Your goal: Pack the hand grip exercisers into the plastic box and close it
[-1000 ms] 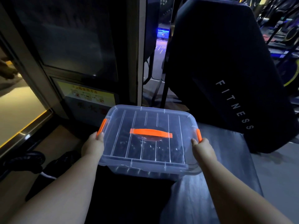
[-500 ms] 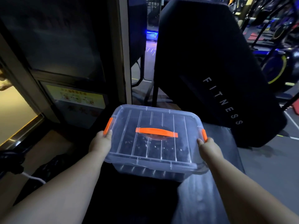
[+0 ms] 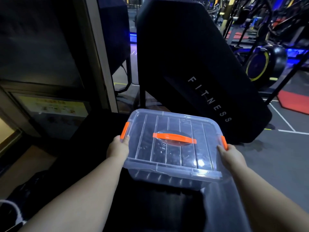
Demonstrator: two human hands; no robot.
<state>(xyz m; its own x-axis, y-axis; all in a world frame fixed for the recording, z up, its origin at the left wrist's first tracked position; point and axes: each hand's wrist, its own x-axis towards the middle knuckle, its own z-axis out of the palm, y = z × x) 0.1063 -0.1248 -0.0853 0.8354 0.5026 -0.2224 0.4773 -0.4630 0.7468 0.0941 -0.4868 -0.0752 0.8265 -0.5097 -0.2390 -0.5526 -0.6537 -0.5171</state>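
The clear rectangular plastic box (image 3: 184,170) sits straight ahead, spanned between the two hands, with its ribbed see-through lid (image 3: 182,126) on top and a flat orange carry handle (image 3: 173,137) across the lid's middle. Through the lid and front wall show the dark hand grip exercisers (image 3: 158,177), their coil springs lined up along the near side. The box's long axis runs from one hand to the other, so each hand has a short end and neither is nearer. The left hand (image 3: 117,149) grips the left end with its thumb up on the lid edge, touching the lower tip of the orange left latch (image 3: 125,130). The right hand (image 3: 231,156) grips the right end the same way, just below the orange right latch (image 3: 224,142). The fingers of both are hidden under the rim. Both latches appear folded against the lid, so closing looks done or nearly so; whether they are fully snapped cannot be told. Below the hands lies a dark grey padded bench surface (image 3: 222,206); whether the box rests on it or is held above it is unclear. Beyond the hands leans a big black panel lettered FITNESS (image 3: 192,64), and far past the right hand stands a yellow-rimmed exercise machine wheel (image 3: 260,64).
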